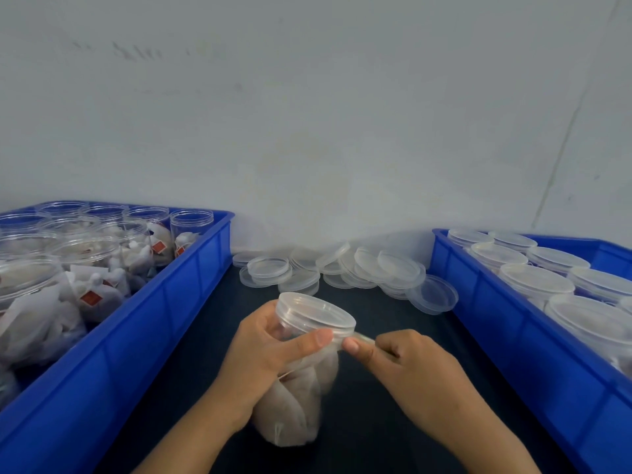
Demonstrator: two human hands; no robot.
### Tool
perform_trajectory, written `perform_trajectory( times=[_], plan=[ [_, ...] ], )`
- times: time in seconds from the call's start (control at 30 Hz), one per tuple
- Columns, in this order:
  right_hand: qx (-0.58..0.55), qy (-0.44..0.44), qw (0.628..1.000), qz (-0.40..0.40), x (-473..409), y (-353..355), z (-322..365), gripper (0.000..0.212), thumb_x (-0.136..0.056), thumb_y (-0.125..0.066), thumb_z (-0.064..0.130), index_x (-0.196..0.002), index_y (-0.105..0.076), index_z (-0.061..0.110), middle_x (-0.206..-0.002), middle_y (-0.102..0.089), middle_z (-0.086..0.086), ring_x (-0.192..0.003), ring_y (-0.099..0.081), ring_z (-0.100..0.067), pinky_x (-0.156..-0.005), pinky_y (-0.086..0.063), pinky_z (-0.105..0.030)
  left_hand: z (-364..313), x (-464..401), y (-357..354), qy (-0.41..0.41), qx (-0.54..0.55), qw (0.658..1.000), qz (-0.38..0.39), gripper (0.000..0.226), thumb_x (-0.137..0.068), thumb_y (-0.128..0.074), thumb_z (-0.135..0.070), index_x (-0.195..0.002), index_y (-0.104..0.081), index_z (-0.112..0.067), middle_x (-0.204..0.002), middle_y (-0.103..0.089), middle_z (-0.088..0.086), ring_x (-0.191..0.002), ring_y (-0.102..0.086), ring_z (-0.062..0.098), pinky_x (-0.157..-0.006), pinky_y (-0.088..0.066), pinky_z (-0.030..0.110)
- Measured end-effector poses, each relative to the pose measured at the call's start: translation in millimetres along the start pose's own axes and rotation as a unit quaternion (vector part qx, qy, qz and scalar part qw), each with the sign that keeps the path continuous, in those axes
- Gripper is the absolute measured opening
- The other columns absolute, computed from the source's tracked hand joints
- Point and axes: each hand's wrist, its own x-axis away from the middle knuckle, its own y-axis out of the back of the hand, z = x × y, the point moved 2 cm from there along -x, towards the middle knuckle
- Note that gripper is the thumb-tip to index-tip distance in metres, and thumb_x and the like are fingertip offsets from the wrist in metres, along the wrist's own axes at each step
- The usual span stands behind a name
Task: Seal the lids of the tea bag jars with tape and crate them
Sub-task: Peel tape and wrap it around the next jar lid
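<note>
Two bare hands close together, near centre.
Left hand curled around the jar just under its lid, thumb laid flat across the near side, forearm running in from near left. Right hand just right of it, thumb and forefinger pinched on a tape strip, forearm angled from near right.
</note>
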Motion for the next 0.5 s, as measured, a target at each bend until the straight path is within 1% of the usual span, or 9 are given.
perform_trajectory(
  times=[0.07,0.17,0.3,0.4,0.5],
  plan=[
    [0.006,0.006,1.0,-0.023,-0.5,3.1,-3.8,0.078,-0.052,-0.019,0.097,-0.058,-0.039,0.022,-0.052,-0.038,0.005,-0.046,-0.032,-0.008,-0.049,-0.031,-0.021,0.8,-1.8,-1.2,0.009,0.01,1.0,0.024,0.068,-0.049,-0.086,-0.047,-0.108,-0.068,-0.017,-0.099,-0.075,0.001,-0.094,-0.071,0.014,-0.073,-0.055,0.02],
    [0.0,0.007,0.999,-0.034,-3.3,5.8,-6.3,0.078,-0.05,-0.026,0.096,-0.058,-0.042,0.021,-0.052,-0.039,0.005,-0.047,-0.033,-0.007,-0.05,-0.032,-0.022,1.9,-4.8,-1.6,0.01,0.011,0.999,0.045,0.07,-0.049,-0.083,-0.048,-0.11,-0.068,-0.017,-0.103,-0.075,0.004,-0.098,-0.071,0.018,-0.08,-0.054,0.028],
    [-0.016,0.013,0.999,-0.046,-5.4,6.9,-8.1,0.078,-0.046,-0.029,0.098,-0.056,-0.04,0.021,-0.049,-0.037,0.006,-0.046,-0.031,-0.007,-0.05,-0.032,-0.024,2.9,-6.3,0.0,0.011,0.013,0.998,0.055,0.065,-0.048,-0.085,-0.051,-0.105,-0.071,-0.023,-0.103,-0.075,0.004,-0.098,-0.071,0.019,-0.076,-0.056,0.025],
    [-0.014,0.01,0.998,-0.059,-4.8,7.9,-8.6,0.078,-0.045,-0.029,0.099,-0.054,-0.037,0.021,-0.046,-0.035,0.007,-0.045,-0.03,-0.007,-0.05,-0.031,-0.024,2.7,-6.7,0.5,0.011,0.009,0.998,0.069,0.072,-0.043,-0.088,-0.059,-0.105,-0.071,-0.026,-0.105,-0.074,0.004,-0.099,-0.07,0.018,-0.076,-0.056,0.023],
    [0.011,0.003,0.997,-0.074,-4.0,6.6,-5.2,0.077,-0.047,-0.026,0.097,-0.054,-0.036,0.021,-0.047,-0.035,0.007,-0.046,-0.03,-0.008,-0.049,-0.031,-0.023,1.4,-6.3,0.7,0.008,0.018,0.995,0.093,0.065,-0.048,-0.087,-0.055,-0.104,-0.072,-0.027,-0.107,-0.074,0.004,-0.101,-0.07,0.018,-0.077,-0.055,0.021]
  ],
)
